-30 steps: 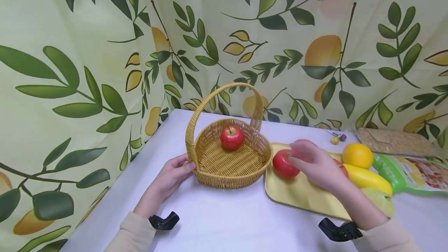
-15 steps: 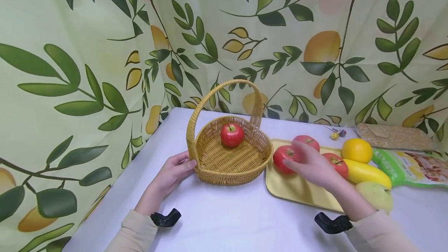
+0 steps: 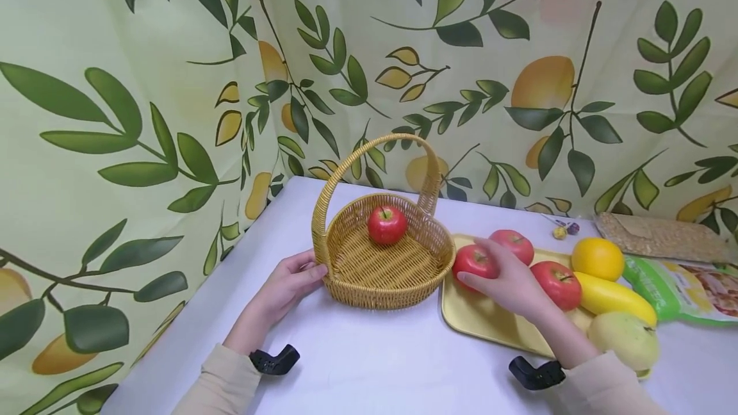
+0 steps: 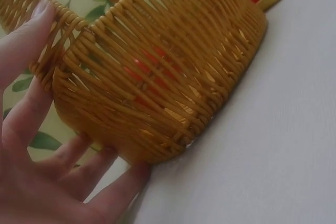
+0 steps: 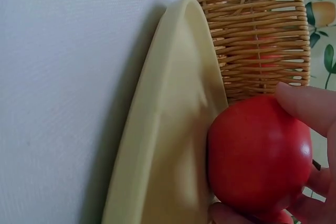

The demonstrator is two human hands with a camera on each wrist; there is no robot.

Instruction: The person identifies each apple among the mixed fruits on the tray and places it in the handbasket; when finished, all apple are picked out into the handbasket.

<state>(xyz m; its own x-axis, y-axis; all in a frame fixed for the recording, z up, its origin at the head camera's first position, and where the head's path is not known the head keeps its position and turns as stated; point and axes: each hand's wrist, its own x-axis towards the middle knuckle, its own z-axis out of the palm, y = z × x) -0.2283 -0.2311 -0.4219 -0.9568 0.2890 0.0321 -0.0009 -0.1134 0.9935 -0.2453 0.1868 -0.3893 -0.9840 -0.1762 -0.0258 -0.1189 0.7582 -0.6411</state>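
Observation:
My left hand (image 3: 291,284) holds the woven basket (image 3: 375,298) at the foot of its tall handle, thumb on the front and fingers round the side. One red apple (image 3: 387,225) sits inside the basket, toward the back. My right hand (image 3: 513,284) grips another red apple (image 3: 473,262) at the left end of the yellow tray (image 3: 478,322). In the right wrist view, thumb and fingers lie round this apple (image 5: 257,156), low over the tray and close to the basket wall (image 5: 252,30). The palm side of the right hand is hidden in the head view.
Two more red apples, one at the back (image 3: 513,246) and one to the right (image 3: 557,285), lie on the tray. Further right are an orange (image 3: 598,259), a yellow banana-like fruit (image 3: 617,300), a pale green fruit (image 3: 625,340), a green packet (image 3: 651,284) and a brown packet (image 3: 663,237).
My right hand has come down and left onto the apple, its thumb and fingers closing round it. The apples behind it show more fully. My left hand stays on the basket.

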